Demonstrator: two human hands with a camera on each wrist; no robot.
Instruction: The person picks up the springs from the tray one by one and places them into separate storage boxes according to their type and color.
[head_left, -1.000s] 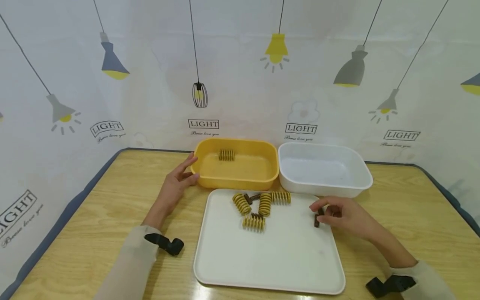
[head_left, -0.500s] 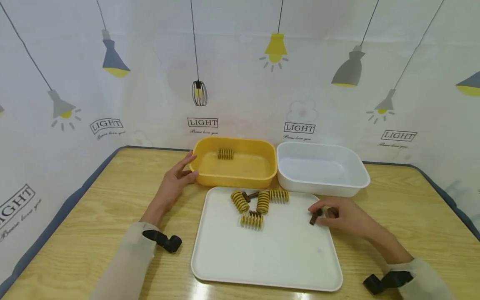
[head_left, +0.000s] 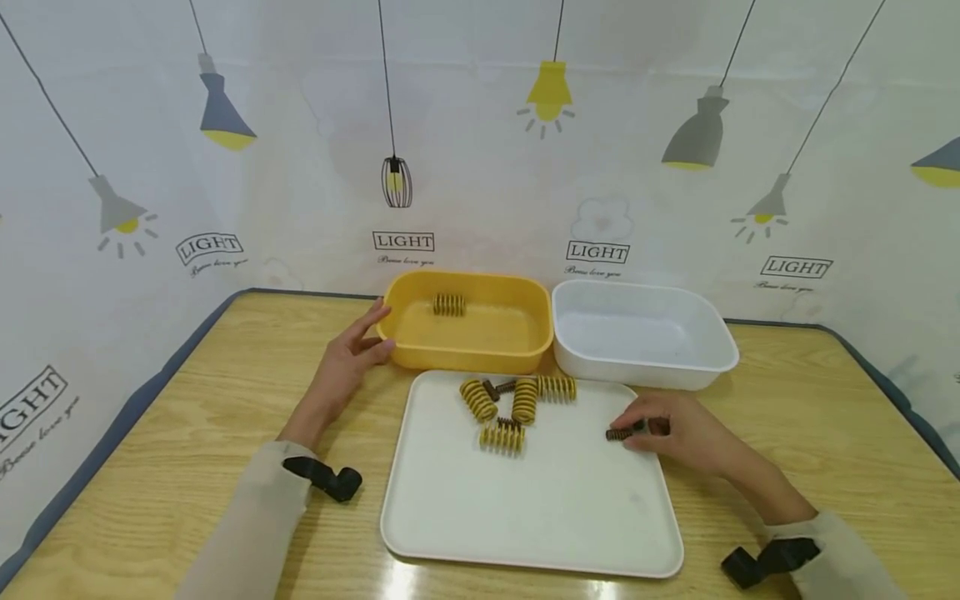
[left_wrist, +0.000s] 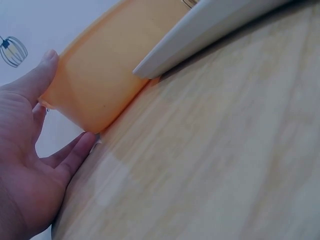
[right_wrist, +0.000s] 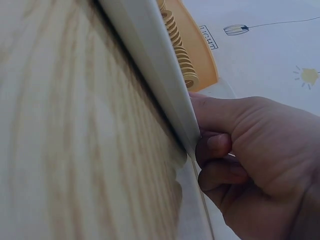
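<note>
My right hand [head_left: 686, 433] pinches a small dark brown spring [head_left: 617, 434] between thumb and fingers at the right side of the white tray [head_left: 570, 508]. Another dark bit shows between the fingers; whether it is a second spring I cannot tell. In the right wrist view the tray edge hides what the fingertips hold. My left hand [head_left: 341, 371] has its fingers spread against the left end of the yellow bin [head_left: 465, 360]; its thumb [left_wrist: 45, 75] touches the bin in the left wrist view. One large yellow spring [head_left: 449, 305] lies inside that bin.
Several large yellow springs [head_left: 502, 439] and a few small dark springs [head_left: 506, 387] are grouped at the tray's far edge. A white bin [head_left: 637, 373] stands right of the yellow one, behind the tray. A patterned wall covering [head_left: 480, 167] rises behind the wooden table [head_left: 225, 400].
The small dark spring at my right fingers has turned from pointing toward me to pointing left, and is now pinched. My left hand has stayed on the yellow bin.
</note>
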